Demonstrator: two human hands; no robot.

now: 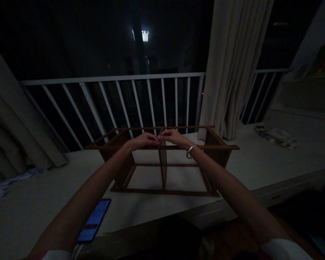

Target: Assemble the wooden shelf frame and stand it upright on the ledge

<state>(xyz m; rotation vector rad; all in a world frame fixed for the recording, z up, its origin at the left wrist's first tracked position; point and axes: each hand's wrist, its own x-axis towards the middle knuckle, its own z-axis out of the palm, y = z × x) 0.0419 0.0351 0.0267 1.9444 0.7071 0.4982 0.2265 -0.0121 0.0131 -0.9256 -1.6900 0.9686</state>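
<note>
A brown wooden rack frame [219, 147] stands on a pale ledge [260, 162] in front of me, with side panels and a central divider. My left hand [144, 140] and my right hand [171, 137] meet over the top of the central divider, fingers curled and fingertips pinched close together at the top rail. Whatever is between the fingertips is too small and dark to make out. A silver bangle [191, 150] circles my right wrist.
A lit phone [94, 220] lies near the ledge's front edge at lower left. A white railing [111, 101] runs behind the rack, with curtains [233, 68] at right and left. Crumpled cloth [277, 136] lies at far right. The room is dim.
</note>
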